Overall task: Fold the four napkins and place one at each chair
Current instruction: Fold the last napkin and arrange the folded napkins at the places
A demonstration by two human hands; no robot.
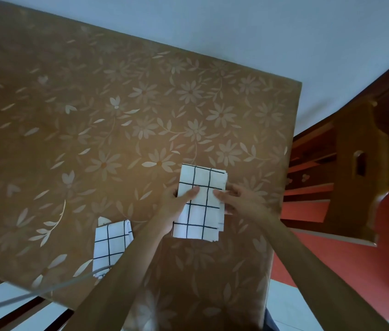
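While held: folded napkin (200, 201) lies on the tablecloth (117, 103).
Left hand (176, 206): fingers pinch its left edge.
Right hand (238, 199): fingers pinch its right edge.
Near edge: 1 second napkin (111, 244).

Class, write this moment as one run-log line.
left hand: holding folded napkin | right hand: holding same | second napkin: near table edge | table: floral cloth

Folded napkin (200, 201) lying on the table (117, 103) near its right front corner, left hand (176, 204) on its left edge, right hand (238, 199) on its right. Second napkin (111, 244) lower left, at the table's front edge. Chair (355, 168) standing right of the table.
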